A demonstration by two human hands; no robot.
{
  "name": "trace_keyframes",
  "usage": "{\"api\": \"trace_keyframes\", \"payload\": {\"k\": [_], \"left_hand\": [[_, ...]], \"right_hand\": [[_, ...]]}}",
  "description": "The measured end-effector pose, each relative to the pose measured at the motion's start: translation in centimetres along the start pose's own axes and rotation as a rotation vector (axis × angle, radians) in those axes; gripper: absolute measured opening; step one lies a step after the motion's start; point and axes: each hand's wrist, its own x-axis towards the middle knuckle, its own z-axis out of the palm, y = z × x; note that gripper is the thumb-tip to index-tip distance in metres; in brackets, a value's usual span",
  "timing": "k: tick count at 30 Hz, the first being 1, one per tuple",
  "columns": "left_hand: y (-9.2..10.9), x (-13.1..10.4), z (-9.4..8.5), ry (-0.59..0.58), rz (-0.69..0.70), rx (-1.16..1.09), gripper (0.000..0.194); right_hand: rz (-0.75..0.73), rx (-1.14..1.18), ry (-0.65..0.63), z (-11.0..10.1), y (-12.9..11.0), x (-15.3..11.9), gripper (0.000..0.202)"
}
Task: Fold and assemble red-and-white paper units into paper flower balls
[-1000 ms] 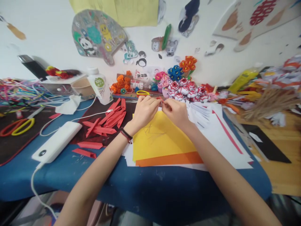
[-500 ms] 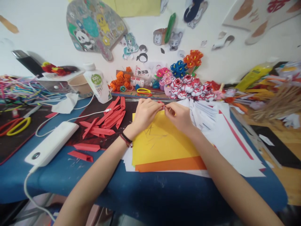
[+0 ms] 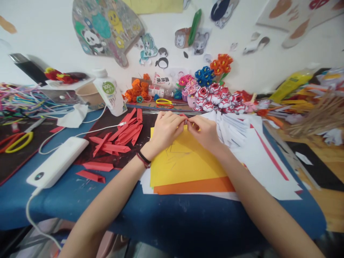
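My left hand (image 3: 168, 126) and my right hand (image 3: 203, 129) meet above the far edge of a yellow paper sheet (image 3: 193, 161). Between their fingertips is a small piece of red paper (image 3: 184, 116), mostly hidden by the fingers. Both hands pinch it, thumbs and forefingers close together. Pencil lines mark the yellow sheet, which lies over an orange sheet (image 3: 193, 187) and white paper. Left of my left hand, several folded red paper strips (image 3: 126, 130) lie in a loose pile, with two more folded strips (image 3: 98, 166) nearer the front edge.
A white power bank (image 3: 57, 163) with a cable lies at the left, near yellow-and-red scissors (image 3: 20, 142). Folded white papers (image 3: 232, 129) lie right of my hands. Behind stand a white bottle (image 3: 109, 92), paper flowers (image 3: 215, 98) and a second pair of scissors (image 3: 164, 103).
Both hands stay together at the red paper, with only slight finger movement. The whole view has shifted a little; the pile of strips looks the same.
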Motion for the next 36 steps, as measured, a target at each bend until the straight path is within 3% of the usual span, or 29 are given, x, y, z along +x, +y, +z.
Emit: {"api": "trace_keyframes", "payload": {"k": [5,13,19,29,32,36], "left_hand": [[0.6,-0.4,0.3,0.042,-0.100,0.051,0.020],[-0.8,-1.6,0.4,-0.075,-0.007,0.023,0.029],[-0.5,-1.6,0.1,-0.207,0.085,0.094,0.027],[0.1,-1.5,0.1,-0.250,0.231,0.184,0.022],[0.1,-1.3,0.2,-0.243,0.187,0.139,0.023],[-0.1,-1.1,0.3,-0.209,-0.039,-0.027,0.014]], "right_hand": [[-0.023,-0.139,-0.132,-0.1,0.3,-0.3,0.024],[0.041,-0.087,-0.232,-0.6,0.4,-0.9,0.021],[0.013,-0.090,-0.278,-0.5,0.6,-1.1,0.026],[-0.018,-0.122,-0.372,-0.5,0.5,-0.8,0.022],[0.063,-0.056,-0.339,-0.5,0.4,-0.7,0.023],[0.210,0.072,-0.270,-0.5,0.2,-0.6,0.021]]}}
